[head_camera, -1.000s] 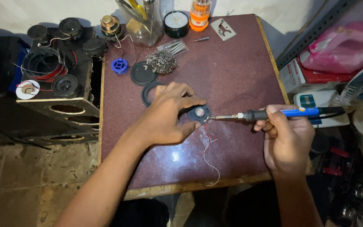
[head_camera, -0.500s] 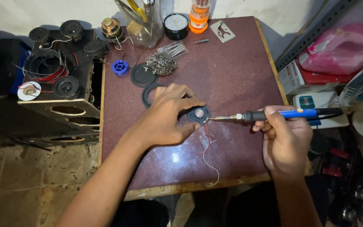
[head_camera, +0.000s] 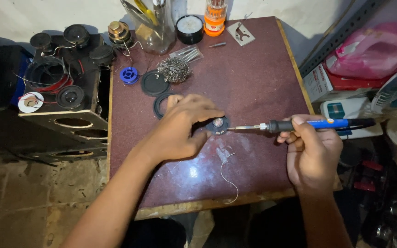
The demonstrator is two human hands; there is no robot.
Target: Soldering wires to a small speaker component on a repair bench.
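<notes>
You hold a soldering iron [head_camera: 318, 124] to a small round speaker [head_camera: 218, 125] on a maroon table [head_camera: 263, 78].

Your left hand [head_camera: 180, 131] pinches the speaker's rim; your right hand [head_camera: 311, 151] is wrapped around the iron's blue handle, its tip meeting the speaker just right of your left fingertips. A loose strand of solder wire [head_camera: 226, 177] lies below that pinch, unused. Beyond your left hand sit a black ring [head_camera: 160, 104] and steel-wool tip cleaner [head_camera: 174, 70]. The joint looks in progress, unfinished.

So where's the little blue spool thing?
In the head view the blue spool sits on the table near its far left edge, just left of the round black disc and beside the speaker box.
</notes>
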